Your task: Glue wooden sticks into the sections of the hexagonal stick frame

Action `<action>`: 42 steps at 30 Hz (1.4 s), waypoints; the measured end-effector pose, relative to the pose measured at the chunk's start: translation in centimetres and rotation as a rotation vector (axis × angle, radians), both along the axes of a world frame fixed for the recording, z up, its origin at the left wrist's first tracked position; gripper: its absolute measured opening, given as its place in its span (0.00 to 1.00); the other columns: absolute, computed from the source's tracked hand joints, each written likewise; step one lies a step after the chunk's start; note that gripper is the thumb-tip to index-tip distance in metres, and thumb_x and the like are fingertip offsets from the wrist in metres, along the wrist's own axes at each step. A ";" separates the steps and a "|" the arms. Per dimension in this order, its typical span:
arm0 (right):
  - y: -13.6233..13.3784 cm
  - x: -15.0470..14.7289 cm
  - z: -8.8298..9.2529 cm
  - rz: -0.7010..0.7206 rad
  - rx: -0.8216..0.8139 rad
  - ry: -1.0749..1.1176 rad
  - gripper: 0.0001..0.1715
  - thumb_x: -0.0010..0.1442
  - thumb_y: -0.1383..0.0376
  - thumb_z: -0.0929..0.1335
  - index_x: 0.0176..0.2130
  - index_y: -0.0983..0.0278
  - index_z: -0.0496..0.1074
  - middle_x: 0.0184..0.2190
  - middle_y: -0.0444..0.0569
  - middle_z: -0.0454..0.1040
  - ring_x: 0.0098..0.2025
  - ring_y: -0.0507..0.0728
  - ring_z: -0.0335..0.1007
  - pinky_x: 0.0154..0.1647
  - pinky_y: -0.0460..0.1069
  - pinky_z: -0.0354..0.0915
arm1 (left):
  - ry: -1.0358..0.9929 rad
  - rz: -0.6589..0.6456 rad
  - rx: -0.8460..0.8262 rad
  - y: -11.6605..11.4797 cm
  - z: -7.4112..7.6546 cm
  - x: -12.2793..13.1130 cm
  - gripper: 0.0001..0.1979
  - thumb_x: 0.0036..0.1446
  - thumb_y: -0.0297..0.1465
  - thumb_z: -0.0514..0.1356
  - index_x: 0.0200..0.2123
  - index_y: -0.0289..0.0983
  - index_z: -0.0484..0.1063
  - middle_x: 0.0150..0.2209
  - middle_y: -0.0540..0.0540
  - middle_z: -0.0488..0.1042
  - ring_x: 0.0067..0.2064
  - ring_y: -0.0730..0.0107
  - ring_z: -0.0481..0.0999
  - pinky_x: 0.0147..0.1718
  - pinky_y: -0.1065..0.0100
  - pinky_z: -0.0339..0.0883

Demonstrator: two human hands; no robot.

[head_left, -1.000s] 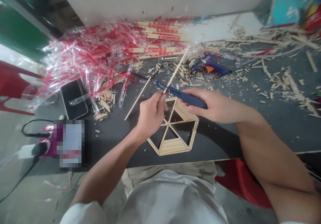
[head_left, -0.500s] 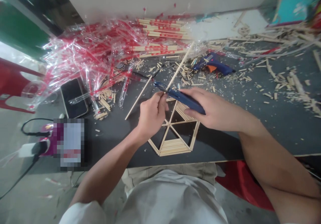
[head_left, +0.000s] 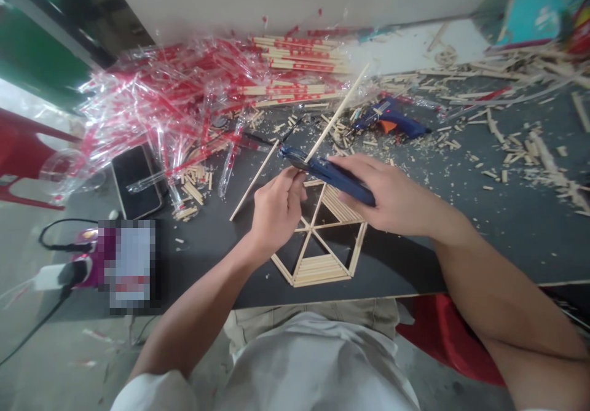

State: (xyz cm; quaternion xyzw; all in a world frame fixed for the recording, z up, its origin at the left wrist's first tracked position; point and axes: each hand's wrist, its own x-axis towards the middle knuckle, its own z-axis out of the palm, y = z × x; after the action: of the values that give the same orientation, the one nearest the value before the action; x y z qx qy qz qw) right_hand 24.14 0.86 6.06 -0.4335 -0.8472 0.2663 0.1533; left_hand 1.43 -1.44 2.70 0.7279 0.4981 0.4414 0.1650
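Between the fingertips of my left hand [head_left: 279, 208], closed in a pinch, is the lower end of a long wooden stick [head_left: 338, 113] that slants up and away to the right. My right hand [head_left: 391, 196] is wrapped around a blue hand cutter [head_left: 343, 180], whose front end lies across that stick just above my left fingers. Below both hands a hexagonal frame of wooden sticks [head_left: 322, 270] rests on the table; its spokes meet in the middle, and two sections show rows of sticks. My left hand hides its left part.
A loose stick [head_left: 253, 180] lies left of my hands. Farther back are a blue glue gun [head_left: 399, 119], wrapped chopsticks [head_left: 299, 61] and a heap of plastic wrappers [head_left: 184, 91]. A phone [head_left: 137, 182] and a purple power strip [head_left: 94, 263] are at left. Cut stick pieces [head_left: 530, 153] litter the right side.
The held stick's far end has swung a little to the right, and the cutter has shifted slightly left with my right hand. The hexagonal frame has not moved.
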 end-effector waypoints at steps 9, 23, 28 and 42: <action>0.1 0.1 0.4 -0.001 -0.007 -0.007 0.33 0.69 0.55 0.65 0.70 0.58 0.64 0.65 0.57 0.71 0.66 0.71 0.70 0.67 0.67 0.68 | -0.019 -0.030 -0.001 -0.1 -0.1 -0.1 0.11 0.73 0.27 0.51 0.42 0.38 0.74 0.26 0.50 0.78 0.28 0.74 0.77 0.32 0.72 0.72; 0.1 0.2 -0.4 0.013 0.024 -0.027 0.34 0.69 0.58 0.64 0.71 0.60 0.62 0.66 0.59 0.70 0.66 0.71 0.70 0.67 0.68 0.67 | -0.041 -0.029 -0.038 0.1 -0.2 -0.1 0.10 0.72 0.27 0.52 0.40 0.39 0.73 0.26 0.51 0.77 0.28 0.74 0.77 0.33 0.71 0.71; 0.2 0.2 -0.5 0.019 0.046 -0.036 0.35 0.69 0.58 0.64 0.71 0.62 0.62 0.67 0.59 0.69 0.66 0.68 0.70 0.67 0.64 0.68 | -0.027 -0.032 -0.014 0.1 -0.1 -0.1 0.11 0.72 0.26 0.51 0.38 0.38 0.72 0.26 0.51 0.77 0.28 0.75 0.77 0.32 0.72 0.70; 0.5 -0.2 -0.5 -0.053 -0.052 -0.108 0.29 0.70 0.44 0.63 0.49 0.65 0.75 0.46 0.59 0.78 0.46 0.66 0.75 0.46 0.58 0.68 | -0.015 -0.036 -0.029 0.2 -0.1 -0.2 0.11 0.73 0.27 0.52 0.42 0.35 0.74 0.24 0.52 0.76 0.25 0.77 0.75 0.28 0.73 0.69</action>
State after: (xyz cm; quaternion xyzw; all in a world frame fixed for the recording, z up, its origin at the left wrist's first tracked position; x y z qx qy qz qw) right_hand 23.96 1.38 5.61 -0.4734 -0.8352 0.2604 0.1030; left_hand 1.26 -1.28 2.61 0.7311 0.4899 0.4364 0.1871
